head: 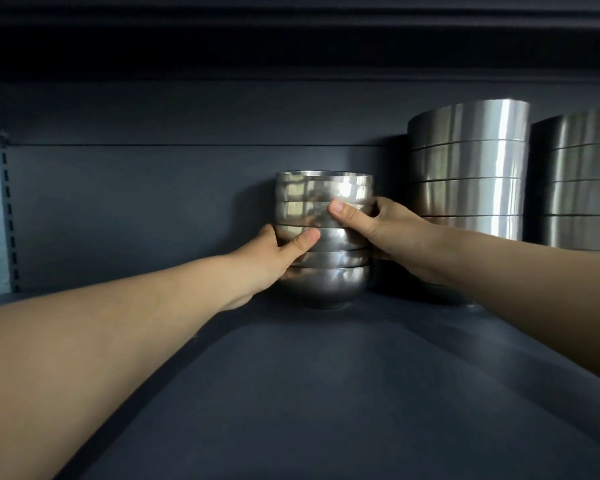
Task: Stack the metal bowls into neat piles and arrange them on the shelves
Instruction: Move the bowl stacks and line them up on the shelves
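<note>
Bowl stack (323, 237) upright, rims up, between left hand (279, 251) and right hand (378, 226).

2 arms outstretched; left hand (274, 252), right hand (385, 230) gripping bowl stack (323, 190) sides.

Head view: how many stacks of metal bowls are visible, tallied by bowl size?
Stack of small rounded shiny metal bowls, gripped by left hand and right hand: 1
Stacks of wide brushed metal bowls: 2
Total: 3 stacks
</note>
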{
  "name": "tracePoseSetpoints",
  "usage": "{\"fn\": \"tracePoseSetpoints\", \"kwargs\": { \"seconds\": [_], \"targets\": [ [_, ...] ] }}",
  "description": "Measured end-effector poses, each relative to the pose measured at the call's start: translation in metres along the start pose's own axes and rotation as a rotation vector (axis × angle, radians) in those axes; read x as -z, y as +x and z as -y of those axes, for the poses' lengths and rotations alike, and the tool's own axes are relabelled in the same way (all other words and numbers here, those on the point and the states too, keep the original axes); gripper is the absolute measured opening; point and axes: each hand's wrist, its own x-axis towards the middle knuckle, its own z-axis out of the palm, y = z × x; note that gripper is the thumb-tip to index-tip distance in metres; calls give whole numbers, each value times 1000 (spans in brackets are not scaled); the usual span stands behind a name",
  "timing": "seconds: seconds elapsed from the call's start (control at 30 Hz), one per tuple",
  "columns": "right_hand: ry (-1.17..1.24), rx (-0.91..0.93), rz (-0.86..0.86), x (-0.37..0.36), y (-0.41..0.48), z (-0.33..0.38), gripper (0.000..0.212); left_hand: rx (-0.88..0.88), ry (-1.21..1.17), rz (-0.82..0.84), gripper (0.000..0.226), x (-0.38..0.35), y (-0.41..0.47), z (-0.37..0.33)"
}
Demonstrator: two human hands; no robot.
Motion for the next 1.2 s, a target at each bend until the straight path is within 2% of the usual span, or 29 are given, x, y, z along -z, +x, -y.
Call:
{"fn": "tracePoseSetpoints", "kwargs": {
  "seconds": [0.07,0.13,0.17,0.27,0.33,0.43,0.47,0.53,0.57,0.63,0.7,0.73,0.8,0.9,1.0,1.03,1.1,1.13,1.2],
  "targets": [
    [-6,-9,-8,0,3,-2,101,-11,3,7,100,1,0,1],
    [-22,-8,-5,1,4,-4,108,-24,7,21,86,1,-1,0],
    [-26,-13,-8,1,4,-4,109,-19,13,32,81,1,-2,-1],
    [-28,-17,-3,3,7,-6,113,-8,55,34,95,2,-3,-2],
    [-34,-32,37,4,7,-5,112,7,56,46,96,3,-5,-5],
    [-13,-43,159,7,4,4,89,46,23,135,77,6,-11,-18],
    [5,-46,204,8,2,8,79,61,8,118,88,7,-12,-24],
    [35,-49,221,9,1,18,66,76,-18,26,128,12,-8,-33],
    [39,-49,203,10,1,22,65,61,-32,-24,138,15,-6,-38],
    [18,-30,185,13,4,28,74,28,-39,-61,142,19,-2,-49],
    [-1,-33,159,19,7,31,90,2,-29,-52,137,20,1,-60],
    [-4,-44,141,22,10,31,91,-2,-6,-47,132,20,4,-63],
    [-10,-39,132,26,11,32,80,2,38,-27,125,19,8,-63],
    [-61,-5,153,29,16,32,90,-36,-5,44,119,15,12,-52],
    [-88,18,142,30,22,28,102,-79,-88,112,88,13,13,-42],
    [-74,21,135,30,24,25,105,-90,-85,124,89,12,14,-38],
    [-64,40,142,29,27,19,105,-95,-71,129,105,13,16,-33],
    [-69,42,143,30,28,17,102,-99,-63,132,103,13,17,-33],
    [-74,59,135,30,29,15,93,-95,-46,146,78,15,16,-33]
  ]
}}
